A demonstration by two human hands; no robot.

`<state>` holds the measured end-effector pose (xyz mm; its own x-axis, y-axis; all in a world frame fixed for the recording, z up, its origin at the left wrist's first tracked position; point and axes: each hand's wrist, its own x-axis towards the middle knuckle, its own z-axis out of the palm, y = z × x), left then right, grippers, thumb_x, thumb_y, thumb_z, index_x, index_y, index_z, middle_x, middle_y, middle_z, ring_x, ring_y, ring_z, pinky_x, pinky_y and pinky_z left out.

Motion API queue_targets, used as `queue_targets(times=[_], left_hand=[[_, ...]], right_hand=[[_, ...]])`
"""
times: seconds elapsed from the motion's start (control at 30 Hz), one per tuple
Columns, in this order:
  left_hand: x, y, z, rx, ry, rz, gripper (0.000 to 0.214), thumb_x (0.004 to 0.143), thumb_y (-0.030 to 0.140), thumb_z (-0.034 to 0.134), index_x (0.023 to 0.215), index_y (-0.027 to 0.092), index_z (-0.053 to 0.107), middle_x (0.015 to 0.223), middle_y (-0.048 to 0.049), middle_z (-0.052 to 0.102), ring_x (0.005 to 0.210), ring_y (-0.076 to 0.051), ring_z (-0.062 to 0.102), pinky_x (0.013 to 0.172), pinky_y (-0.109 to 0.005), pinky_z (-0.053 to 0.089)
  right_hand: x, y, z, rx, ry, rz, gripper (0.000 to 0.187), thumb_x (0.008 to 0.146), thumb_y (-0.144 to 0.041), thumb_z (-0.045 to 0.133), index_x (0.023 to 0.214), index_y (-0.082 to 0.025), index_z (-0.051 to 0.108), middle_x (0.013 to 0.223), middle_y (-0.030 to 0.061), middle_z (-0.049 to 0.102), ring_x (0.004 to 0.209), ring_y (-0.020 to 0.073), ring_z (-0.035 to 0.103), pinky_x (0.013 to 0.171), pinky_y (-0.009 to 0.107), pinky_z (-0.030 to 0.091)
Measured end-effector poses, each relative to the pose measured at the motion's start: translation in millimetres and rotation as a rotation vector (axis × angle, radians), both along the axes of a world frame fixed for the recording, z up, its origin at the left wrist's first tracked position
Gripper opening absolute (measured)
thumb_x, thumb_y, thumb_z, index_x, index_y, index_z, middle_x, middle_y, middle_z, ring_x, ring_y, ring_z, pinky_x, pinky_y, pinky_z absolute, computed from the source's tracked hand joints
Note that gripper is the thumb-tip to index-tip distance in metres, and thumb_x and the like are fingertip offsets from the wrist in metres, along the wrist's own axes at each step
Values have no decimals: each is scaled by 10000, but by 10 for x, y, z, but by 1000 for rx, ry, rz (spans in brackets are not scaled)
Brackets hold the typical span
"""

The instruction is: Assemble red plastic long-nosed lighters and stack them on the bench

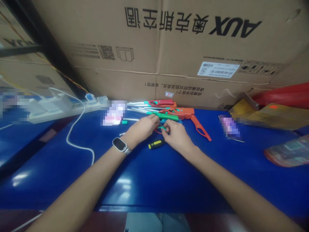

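My left hand (146,126), with a watch (119,145) on its wrist, has its fingers curled at the front of a pile of long-necked gas lighters. My right hand (178,134) is beside it, thumb and fingers pinched together. Between the two hands, small teal and red parts (158,130) show; what each hand grips is mostly hidden. Just behind the fingers lie a green lighter (170,116), a red lighter (160,102) and orange lighters (188,111), their metal necks pointing left. A yellow-and-black screwdriver (155,144) rests on the table below my hands.
A large cardboard box (106,29) stands along the back of the blue table (149,183). Left are a phone (114,112), a white power strip (60,109) and a cable (72,129). Right lie another phone (230,127), yellow packaging (270,116) and a clear plastic-wrapped item (288,150).
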<state>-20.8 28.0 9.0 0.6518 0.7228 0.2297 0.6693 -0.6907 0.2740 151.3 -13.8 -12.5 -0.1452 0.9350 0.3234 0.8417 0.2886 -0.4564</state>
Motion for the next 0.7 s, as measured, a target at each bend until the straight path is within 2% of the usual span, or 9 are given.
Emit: queue_targets(times=[0.13, 0.27, 0.47, 0.7], left_hand=[[-21, 47, -49, -34, -76, -12, 162, 970, 136, 469, 928, 154, 624, 950, -71, 642, 852, -199, 634, 760, -314, 498], [-36, 54, -49, -43, -69, -4, 153, 966, 144, 488, 914, 150, 632, 923, -68, 651, 810, -196, 628, 735, -309, 484], [-16, 19, -47, -26, -13, 17, 153, 970, 136, 476, 916, 142, 619, 928, -78, 643, 822, -204, 622, 752, -316, 485], [54, -47, -147, 90, 80, 66, 199, 973, 73, 381, 966, 107, 577, 990, -123, 606, 922, -242, 581, 814, -365, 492]], right_hand=[[-23, -10, 23, -10, -18, -25, 44, 829, -162, 586, 862, -191, 581, 708, 7, 611, 636, 164, 563, 636, 274, 385], [-1, -4, 11, 45, -25, 68, 146, 846, -148, 555, 969, -192, 620, 742, 8, 610, 650, 163, 558, 649, 274, 392], [27, 10, 0, 73, -1, 117, 80, 828, -129, 558, 859, -185, 606, 743, 8, 594, 641, 148, 535, 648, 264, 394], [-5, 1, 59, 16, -28, 66, 80, 790, -149, 595, 851, -198, 576, 732, -4, 598, 624, 149, 523, 614, 259, 358]])
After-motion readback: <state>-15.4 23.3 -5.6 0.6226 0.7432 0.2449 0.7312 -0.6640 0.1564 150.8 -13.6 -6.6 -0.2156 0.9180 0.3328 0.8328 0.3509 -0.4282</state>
